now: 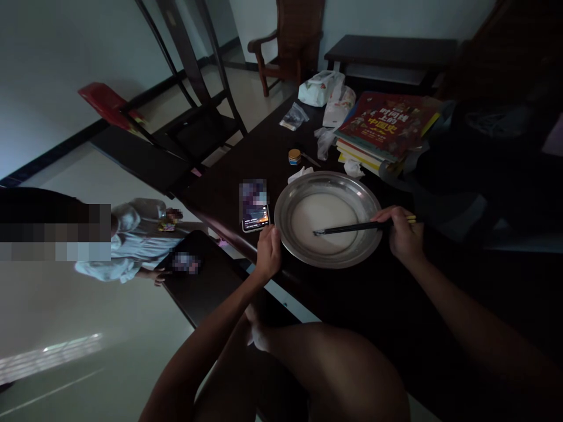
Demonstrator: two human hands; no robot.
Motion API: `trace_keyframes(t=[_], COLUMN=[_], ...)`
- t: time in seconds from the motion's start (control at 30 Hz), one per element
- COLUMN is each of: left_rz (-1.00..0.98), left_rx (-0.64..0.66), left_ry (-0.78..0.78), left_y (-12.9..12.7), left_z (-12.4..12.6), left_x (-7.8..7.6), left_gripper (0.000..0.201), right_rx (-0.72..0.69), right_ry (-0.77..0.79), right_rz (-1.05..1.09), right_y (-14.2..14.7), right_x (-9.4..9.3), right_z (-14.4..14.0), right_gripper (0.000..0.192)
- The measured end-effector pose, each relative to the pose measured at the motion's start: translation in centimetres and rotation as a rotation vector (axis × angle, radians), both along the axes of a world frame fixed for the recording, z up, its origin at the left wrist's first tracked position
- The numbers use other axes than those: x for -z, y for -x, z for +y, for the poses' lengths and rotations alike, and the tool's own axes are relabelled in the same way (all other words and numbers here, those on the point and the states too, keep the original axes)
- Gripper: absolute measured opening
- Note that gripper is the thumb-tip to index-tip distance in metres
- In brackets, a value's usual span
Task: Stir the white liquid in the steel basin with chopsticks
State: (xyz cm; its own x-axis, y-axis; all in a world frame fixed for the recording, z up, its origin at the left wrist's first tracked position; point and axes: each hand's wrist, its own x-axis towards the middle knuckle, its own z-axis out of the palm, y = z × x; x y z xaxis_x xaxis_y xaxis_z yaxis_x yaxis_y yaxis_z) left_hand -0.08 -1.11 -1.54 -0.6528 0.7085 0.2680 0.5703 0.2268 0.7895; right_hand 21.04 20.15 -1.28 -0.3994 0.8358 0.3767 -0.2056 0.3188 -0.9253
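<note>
Two hands: both at the metal basin [358, 196], centre of the frame.
Left hand [268, 253]: curled over the basin's near-left rim, fingers clamped on the edge.
Right hand [402, 233]: fingers closed around the upper ends of dark chopsticks [347, 228], yellow tips poking out past the knuckles.
Chopsticks: stiff, thin, light; lying nearly level across the basin, far tips dipped in the white liquid [323, 220].
Basin, place: flat on the dark table [264, 152], just right of a phone [254, 212] lying screen-up.
Basin, look: round, shallow, wide sloping rim, dull silver sheen; pale pool filling the flat bottom.
Basin, handling: probably thin sheet metal, rigid and light, smooth and likely slippery; liquid liable to slosh if tipped.
Basin, grip: best taken at the rim, opposite sides, kept level.
Liquid: milky, opaque, shallow; thickness hard to judge in the dim light.
Upper right of frame: stack of books [385, 126], plastic bags [328, 94], small jar [294, 156], crumpled tissue [300, 174].
Left of frame: another person in a pale top [136, 237], well apart from the basin.
Upper left: dark chair [197, 126].
</note>
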Motion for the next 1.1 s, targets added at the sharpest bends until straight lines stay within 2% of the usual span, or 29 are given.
trace_keyframes(t=[0.23,0.63,0.8,1.0,1.1], left_rz=[-0.018,0.007,0.019,0.017,0.012], left_rx=[-0.006,0.006,0.007,0.006,0.013], left_ry=[0.007,-0.016,-0.005,-0.012,-0.016], left_y=[0.01,-0.06,-0.12,-0.26,-0.33], left_z=[-0.26,-0.54,-0.48,-0.53,-0.55], left_x=[0.10,0.02,0.04,0.00,-0.04], left_gripper=[0.063,0.060,0.060,0.058,0.058], right_rx=[0.061,0.013,0.081,0.018,0.062], right_ry=[0.005,-0.019,-0.012,-0.032,-0.028], right_rz=[-0.007,0.008,0.035,-0.015,0.012], right_y=[0.08,-0.02,0.00,-0.26,-0.32], right_x=[0.07,-0.09,-0.17,0.07,0.08], right_z=[-0.26,-0.52,-0.54,-0.39,-0.35], right_gripper=[0.042,0.040,0.041,0.040,0.041])
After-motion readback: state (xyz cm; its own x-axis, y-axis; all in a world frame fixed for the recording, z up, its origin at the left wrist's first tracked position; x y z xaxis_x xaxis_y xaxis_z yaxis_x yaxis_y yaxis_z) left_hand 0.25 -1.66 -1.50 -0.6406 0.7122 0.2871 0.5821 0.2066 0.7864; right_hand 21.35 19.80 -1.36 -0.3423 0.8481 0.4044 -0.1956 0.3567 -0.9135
